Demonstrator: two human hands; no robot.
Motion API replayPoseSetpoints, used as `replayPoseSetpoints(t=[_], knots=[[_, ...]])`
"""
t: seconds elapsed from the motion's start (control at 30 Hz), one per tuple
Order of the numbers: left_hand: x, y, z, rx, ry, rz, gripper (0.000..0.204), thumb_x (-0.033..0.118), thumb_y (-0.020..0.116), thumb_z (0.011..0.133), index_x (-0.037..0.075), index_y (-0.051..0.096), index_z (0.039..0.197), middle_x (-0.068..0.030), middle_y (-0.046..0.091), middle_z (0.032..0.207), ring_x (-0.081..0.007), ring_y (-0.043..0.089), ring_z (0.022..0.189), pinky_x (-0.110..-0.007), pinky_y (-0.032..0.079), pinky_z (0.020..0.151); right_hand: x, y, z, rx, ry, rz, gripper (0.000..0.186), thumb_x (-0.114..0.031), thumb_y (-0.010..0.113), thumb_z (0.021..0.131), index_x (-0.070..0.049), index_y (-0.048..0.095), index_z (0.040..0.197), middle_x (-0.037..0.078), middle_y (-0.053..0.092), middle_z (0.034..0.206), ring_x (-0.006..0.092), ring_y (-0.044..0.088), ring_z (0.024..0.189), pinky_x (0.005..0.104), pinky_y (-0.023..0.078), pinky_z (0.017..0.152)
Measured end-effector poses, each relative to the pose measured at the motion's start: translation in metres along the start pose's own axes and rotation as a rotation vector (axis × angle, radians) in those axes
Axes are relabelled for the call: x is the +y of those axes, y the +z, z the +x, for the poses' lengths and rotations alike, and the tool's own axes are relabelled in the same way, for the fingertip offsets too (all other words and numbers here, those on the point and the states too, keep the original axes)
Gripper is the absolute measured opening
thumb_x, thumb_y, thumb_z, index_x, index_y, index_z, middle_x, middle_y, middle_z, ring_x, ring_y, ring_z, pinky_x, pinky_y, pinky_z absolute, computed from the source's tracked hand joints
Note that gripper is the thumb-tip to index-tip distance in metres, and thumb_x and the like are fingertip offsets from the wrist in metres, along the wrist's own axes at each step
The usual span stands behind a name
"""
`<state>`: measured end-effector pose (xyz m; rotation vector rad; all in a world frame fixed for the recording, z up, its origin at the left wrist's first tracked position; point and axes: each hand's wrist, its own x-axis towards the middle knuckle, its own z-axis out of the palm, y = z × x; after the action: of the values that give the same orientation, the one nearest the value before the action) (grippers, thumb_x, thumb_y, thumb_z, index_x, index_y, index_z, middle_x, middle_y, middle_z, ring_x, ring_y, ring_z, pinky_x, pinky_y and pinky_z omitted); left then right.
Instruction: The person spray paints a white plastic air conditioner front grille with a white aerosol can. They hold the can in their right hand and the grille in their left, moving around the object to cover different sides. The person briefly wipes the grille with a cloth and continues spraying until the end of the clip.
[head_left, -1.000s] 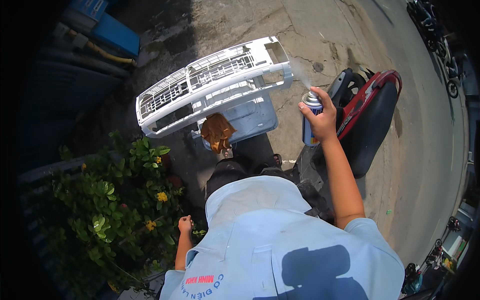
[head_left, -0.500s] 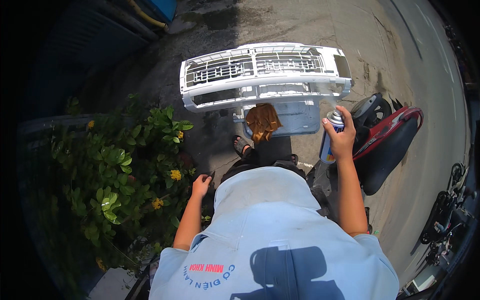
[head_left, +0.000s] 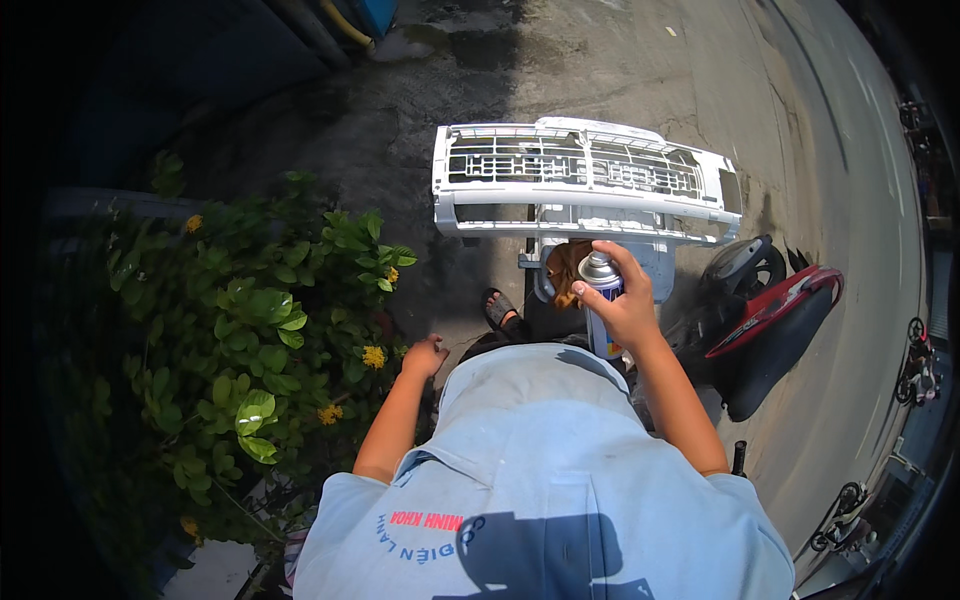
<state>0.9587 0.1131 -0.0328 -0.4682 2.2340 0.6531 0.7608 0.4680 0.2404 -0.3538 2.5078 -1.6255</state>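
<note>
My right hand [head_left: 628, 310] is wrapped round a spray can [head_left: 604, 345] with a silver top and a blue label, its index finger at the nozzle. Ahead of the can lies a long white plastic housing [head_left: 590, 202] with grilles and open slots, like an air conditioner's casing. It rests across a pale grey-blue plastic stand [head_left: 663, 270], partly hidden beneath it. A brown cloth [head_left: 566, 266] hangs at the stand's near edge, partly behind the can. My left hand [head_left: 427, 356] hangs low beside the shrub, fingers loosely apart, with nothing seen in it.
A leafy shrub [head_left: 260, 330] with yellow flowers fills the left side. To the right stands a red and black motorbike [head_left: 775, 330], close to my right arm. My sandalled foot [head_left: 497, 308] is on the concrete below the housing. Farther right runs a road [head_left: 860, 250] with parked motorbikes beyond.
My right hand has brought the spray can leftward, in front of the brown cloth. The faint spray mist by the nozzle no longer shows. The view has shifted, so the housing appears farther right and lower.
</note>
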Motion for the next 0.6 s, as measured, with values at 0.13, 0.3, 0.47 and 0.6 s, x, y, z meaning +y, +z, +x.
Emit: replayPoseSetpoints(t=[0.13, 0.3, 0.47, 0.6], knots=[[0.002, 0.006, -0.001, -0.008, 0.022, -0.010, 0.052, 0.040, 0.066, 0.088, 0.011, 0.060, 0.131, -0.0160, 0.072, 0.114, -0.0347, 0.067, 0.111, -0.045, 0.053, 0.094, 0.005, 0.006, 0.008, 0.031, -0.042, -0.115, 0.049, -0.024, 0.081, 0.081, -0.007, 0.063, 0.123, 0.014, 0.066, 0.114, 0.0272, 0.066, 0.102, 0.0375, 0.052, 0.090], [-0.026, 0.014, -0.015, -0.110, -0.045, 0.066, 0.054, 0.041, 0.066, 0.086, 0.012, 0.063, 0.131, -0.0184, 0.070, 0.121, -0.0359, 0.065, 0.115, -0.045, 0.051, 0.099, -0.015, 0.073, 0.031, -0.192, -0.206, -0.097, 0.048, -0.031, 0.079, 0.084, -0.011, 0.063, 0.124, 0.014, 0.064, 0.115, 0.0342, 0.066, 0.102, 0.0406, 0.053, 0.088], [-0.070, 0.012, -0.023, -0.094, -0.174, 0.052, 0.054, 0.042, 0.066, 0.085, 0.012, 0.065, 0.130, -0.0194, 0.068, 0.124, -0.0362, 0.063, 0.118, -0.045, 0.050, 0.101, -0.038, 0.095, 0.040, -0.237, -0.273, 0.009, 0.050, -0.029, 0.080, 0.082, -0.010, 0.062, 0.125, 0.015, 0.065, 0.117, 0.0329, 0.065, 0.106, 0.0399, 0.051, 0.092], [-0.081, 0.008, -0.019, -0.051, -0.219, -0.005, 0.053, 0.043, 0.067, 0.086, 0.012, 0.066, 0.129, -0.0190, 0.068, 0.124, -0.0362, 0.063, 0.118, -0.045, 0.050, 0.100, -0.011, 0.054, 0.034, -0.058, -0.051, 0.007, 0.048, -0.022, 0.083, 0.081, -0.008, 0.064, 0.123, 0.012, 0.066, 0.110, 0.0217, 0.064, 0.097, 0.0339, 0.051, 0.088]])
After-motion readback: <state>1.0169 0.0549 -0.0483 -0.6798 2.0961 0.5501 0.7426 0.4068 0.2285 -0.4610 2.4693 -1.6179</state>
